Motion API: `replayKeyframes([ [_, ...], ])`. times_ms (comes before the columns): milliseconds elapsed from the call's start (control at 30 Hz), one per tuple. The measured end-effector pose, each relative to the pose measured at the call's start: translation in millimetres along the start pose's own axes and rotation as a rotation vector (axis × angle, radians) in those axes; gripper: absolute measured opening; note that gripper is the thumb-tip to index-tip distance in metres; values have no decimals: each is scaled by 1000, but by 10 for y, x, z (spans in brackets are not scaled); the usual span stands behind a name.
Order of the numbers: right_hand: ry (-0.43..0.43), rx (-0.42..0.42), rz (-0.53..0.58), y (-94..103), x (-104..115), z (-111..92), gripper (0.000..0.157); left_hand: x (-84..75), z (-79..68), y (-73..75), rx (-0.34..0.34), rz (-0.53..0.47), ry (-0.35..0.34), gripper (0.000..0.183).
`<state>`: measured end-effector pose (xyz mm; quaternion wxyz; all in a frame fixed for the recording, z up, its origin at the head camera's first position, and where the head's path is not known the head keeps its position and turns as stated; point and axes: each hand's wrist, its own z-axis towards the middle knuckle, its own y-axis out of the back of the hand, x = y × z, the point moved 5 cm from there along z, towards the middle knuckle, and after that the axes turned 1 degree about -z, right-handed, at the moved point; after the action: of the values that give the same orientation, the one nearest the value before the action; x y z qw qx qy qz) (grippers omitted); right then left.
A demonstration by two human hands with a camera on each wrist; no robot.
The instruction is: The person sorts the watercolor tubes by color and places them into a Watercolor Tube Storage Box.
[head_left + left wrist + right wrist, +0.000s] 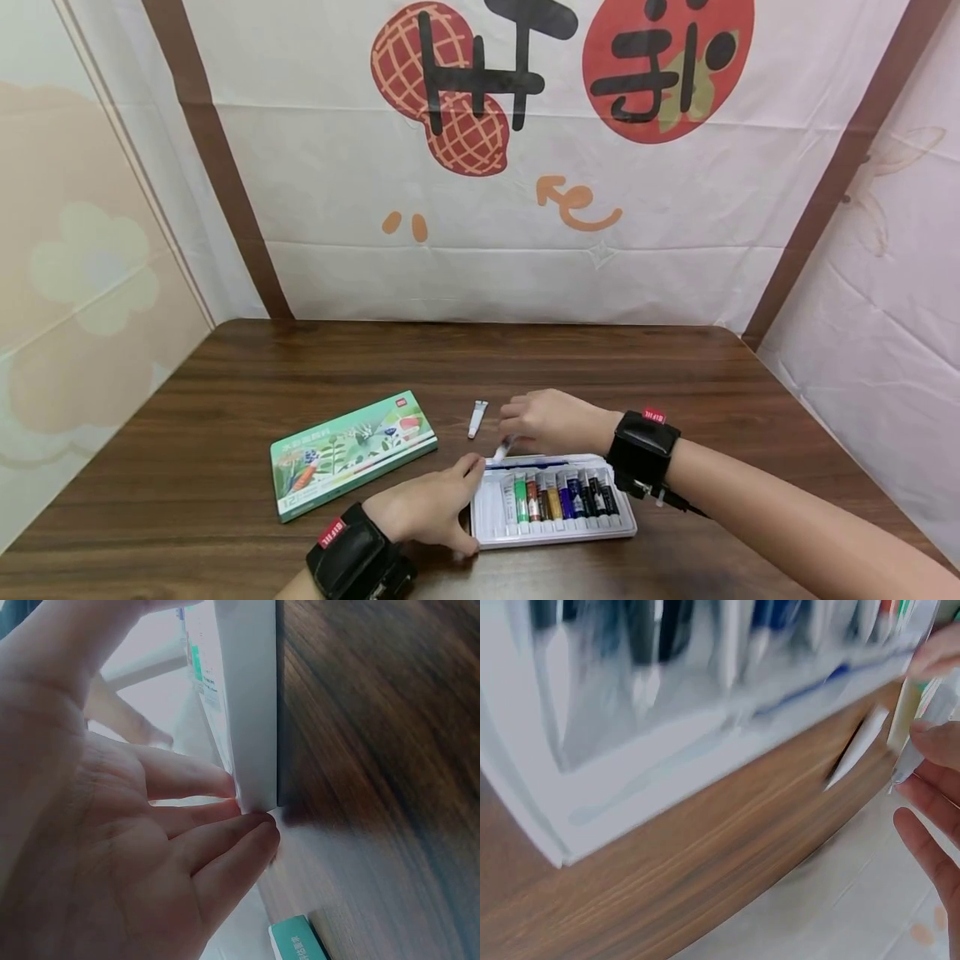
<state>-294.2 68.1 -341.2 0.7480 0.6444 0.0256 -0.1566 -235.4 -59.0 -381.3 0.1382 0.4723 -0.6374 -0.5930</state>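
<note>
My left hand (438,508) grips the left end of a white plastic paint tray (555,543), thumb at the front corner and fingers at the back. In the left wrist view, its fingertips press against the tray's side wall (253,712). Beyond the tray's back left corner, my right hand (558,419) pinches a small white paint tube (915,754) between thumb and fingers. Several coloured paint tubes (554,502) lie side by side in the tray. Along the tray's back edge runs a slim paintbrush with a blue part (802,697).
Behind the tray, another small white tube (477,419) lies on the wooden table (637,375). A green illustrated paint box (352,454) rests at the left, angled. A printed white cloth (525,283) hangs behind the table's far edge.
</note>
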Motion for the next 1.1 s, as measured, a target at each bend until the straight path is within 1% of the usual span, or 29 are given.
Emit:
replayKeyframes([
  [100, 48, 6, -24, 41, 164, 21, 10, -12, -8, 3, -1, 3, -5, 92],
  [267, 94, 53, -17, 3, 379, 18, 12, -2, -9, 5, 9, -5, -3, 93],
  [400, 133, 70, -50, -31, 509, 14, 11, 0, -14, 4, 10, -16, -6, 92],
  [500, 155, 74, -86, -46, 563, 19, 12, -1, -15, 6, 8, -26, -7, 91],
  [600, 151, 92, -95, -58, 577, 22, 15, -8, -17, 13, 4, -31, -12, 91],
  [667, 147, 109, -78, -69, 576, 25, 17, -7, -18, 14, 0, -30, -18, 91],
  [867, 123, 149, 54, -79, 560, 31, 16, -10, -23, 19, -21, -24, -37, 92],
  [1000, 92, 149, 99, -68, 555, 39, 22, -16, -23, 24, -34, -17, -52, 92],
  [1100, 62, 138, 100, -64, 562, 45, 22, -26, -23, 25, -40, -19, -64, 92],
])
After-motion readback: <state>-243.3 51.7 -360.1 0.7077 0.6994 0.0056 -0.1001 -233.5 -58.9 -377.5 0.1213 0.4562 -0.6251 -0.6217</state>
